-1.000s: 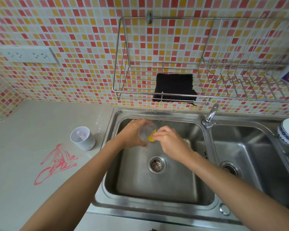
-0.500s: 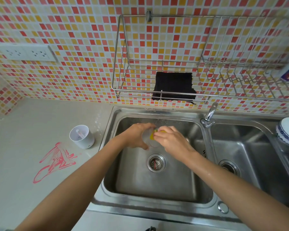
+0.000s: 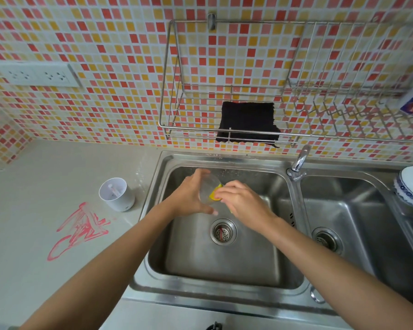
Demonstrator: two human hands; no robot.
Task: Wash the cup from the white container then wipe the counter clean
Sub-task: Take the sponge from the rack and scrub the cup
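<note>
Over the left sink basin (image 3: 224,265), my left hand (image 3: 188,196) grips a clear cup (image 3: 208,188) tipped on its side. My right hand (image 3: 242,202) presses a yellow sponge (image 3: 215,195) against the cup's mouth; most of the sponge is hidden by my fingers. A white container (image 3: 116,194) stands on the beige counter (image 3: 34,186) just left of the sink. A red smear (image 3: 79,228) marks the counter in front of it. A black cloth (image 3: 248,125) hangs in the wire rack on the wall.
The wire rack (image 3: 343,136) runs along the tiled wall above the sink. A faucet (image 3: 299,163) stands between the two basins. A blue-rimmed white bowl (image 3: 412,186) sits at the right edge. A socket strip (image 3: 36,75) is on the wall at left.
Both hands stayed over the left basin. The cup tilted a little and my right hand shifted the sponge at its mouth.
</note>
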